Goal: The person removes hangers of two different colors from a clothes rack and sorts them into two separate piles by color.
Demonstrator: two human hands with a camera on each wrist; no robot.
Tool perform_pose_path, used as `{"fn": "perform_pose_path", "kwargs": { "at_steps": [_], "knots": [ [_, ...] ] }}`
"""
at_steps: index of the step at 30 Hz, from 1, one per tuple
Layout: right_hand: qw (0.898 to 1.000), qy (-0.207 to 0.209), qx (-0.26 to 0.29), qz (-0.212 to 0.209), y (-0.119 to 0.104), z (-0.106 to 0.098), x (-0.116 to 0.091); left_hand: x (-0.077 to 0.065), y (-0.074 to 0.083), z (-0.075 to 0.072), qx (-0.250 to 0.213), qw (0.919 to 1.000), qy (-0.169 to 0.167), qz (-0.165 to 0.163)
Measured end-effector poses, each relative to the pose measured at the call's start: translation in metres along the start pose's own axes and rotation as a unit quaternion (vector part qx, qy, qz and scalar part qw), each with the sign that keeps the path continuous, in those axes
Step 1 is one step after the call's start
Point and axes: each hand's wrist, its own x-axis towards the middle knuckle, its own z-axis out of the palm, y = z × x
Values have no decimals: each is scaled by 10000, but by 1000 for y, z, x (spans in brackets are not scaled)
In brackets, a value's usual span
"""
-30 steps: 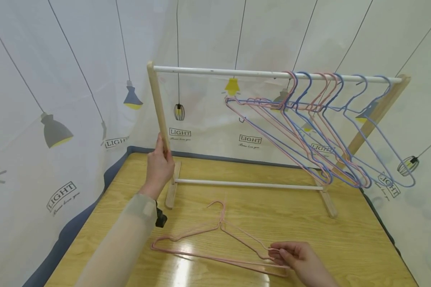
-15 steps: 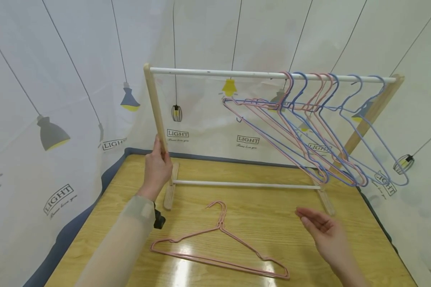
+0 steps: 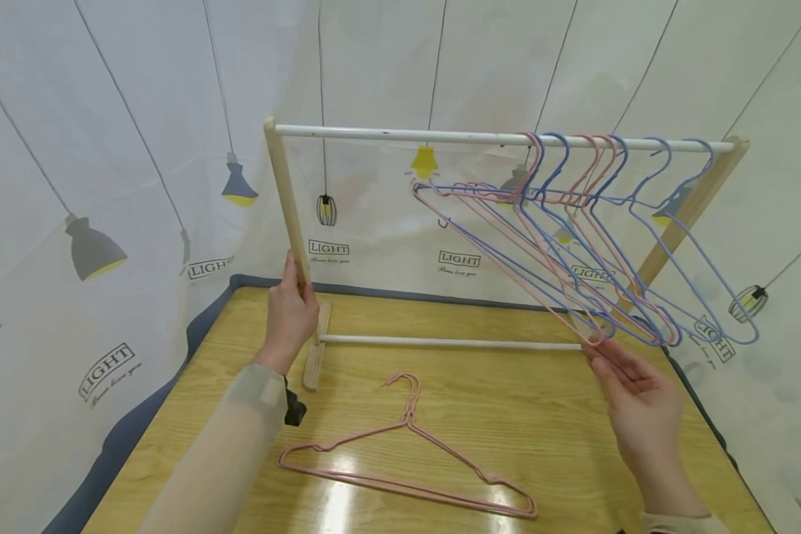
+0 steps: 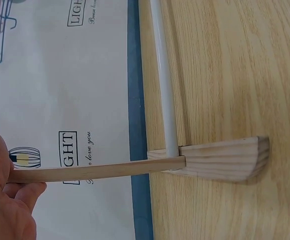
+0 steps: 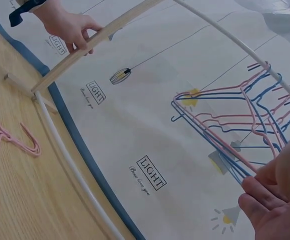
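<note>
My left hand (image 3: 292,315) holds the left wooden post (image 3: 283,185) of a small clothes rack, fingers and thumb around its lower part. In the left wrist view, the post (image 4: 95,172) runs down to its wooden foot (image 4: 224,159). My right hand (image 3: 641,404) pinches the lower corner of the front pink hanger (image 3: 522,206), which hangs from the rack's white top rail (image 3: 400,135). Behind it hang several blue and pink wire hangers, crowded toward the right end. Two pink hangers (image 3: 410,420) lie stacked on the table, hooks pointing away from me.
A white lower rail (image 3: 454,342) joins the rack's feet just above the wooden table (image 3: 480,400). Behind stands a white sheet (image 3: 374,67) printed with lamps. The right post (image 3: 681,222) leans outward in view, close behind the last blue hangers.
My right hand has let go of a pink hanger on the table, which now lies flat over the other. It has risen to the hanging pink hanger's corner. My left hand stays on the post.
</note>
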Motion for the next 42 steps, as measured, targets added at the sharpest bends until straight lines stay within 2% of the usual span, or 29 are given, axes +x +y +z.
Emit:
{"fn": "perform_pose_path", "kwargs": {
  "at_steps": [5,11,17,25,28,32,36,42],
  "knots": [
    [9999,-137,9,-50,-3,11,4,0,-1,-1,23,10000,16,25],
    [9965,-669,-421,-281,-7,22,10,0,-2,0,41,10000,-23,-3],
    [9916,-1004,-641,-510,-6,33,16,1,-2,0,12,10000,-26,-11],
    [9906,-1291,-113,-438,1,42,22,0,-2,0,3,10000,-66,-67],
    [9897,-1338,-123,-496,5,45,23,0,-2,0,-12,10000,-72,-65],
    [9903,-1247,-221,-578,7,48,23,0,-1,0,-29,9999,-93,-63],
    [9932,-864,-266,-733,5,52,23,0,-1,1,-12,9999,-100,-95],
    [9932,-476,114,-1054,0,57,23,0,-3,1,25,10000,-46,-79]
  ]
}}
